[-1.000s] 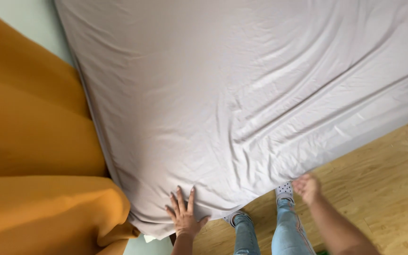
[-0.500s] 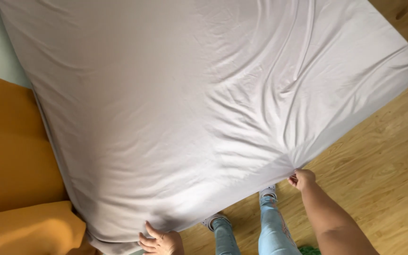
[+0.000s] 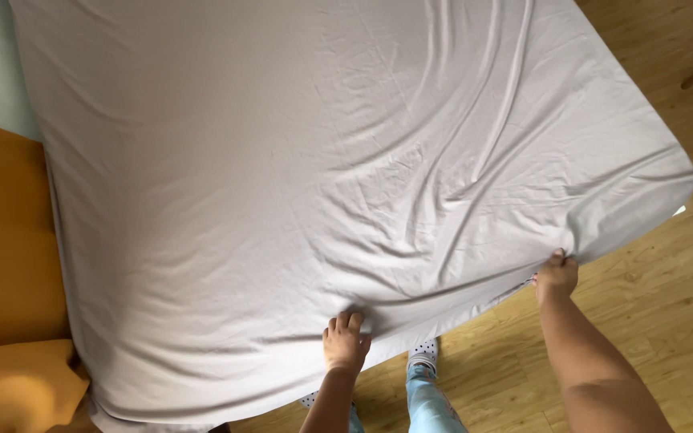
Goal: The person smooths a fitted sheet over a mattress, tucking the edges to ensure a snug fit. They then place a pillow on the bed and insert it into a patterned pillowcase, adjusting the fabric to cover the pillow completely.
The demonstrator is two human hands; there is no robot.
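Shifted rightward along the edge of the grey sheet (image 3: 322,176) since before: left hand (image 3: 345,343), fingers flat, open, pressing cloth. Right hand (image 3: 557,274), lower right, fingers pinched shut on sheet edge.

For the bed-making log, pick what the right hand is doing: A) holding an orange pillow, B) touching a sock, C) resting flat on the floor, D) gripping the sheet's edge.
D: the right hand pinches the edge of the pale grey sheet, with creases running from it.

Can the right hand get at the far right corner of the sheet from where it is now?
Probably yes. The right hand already grips the sheet edge, and that corner lies along the same edge over bare wooden floor, nothing between.
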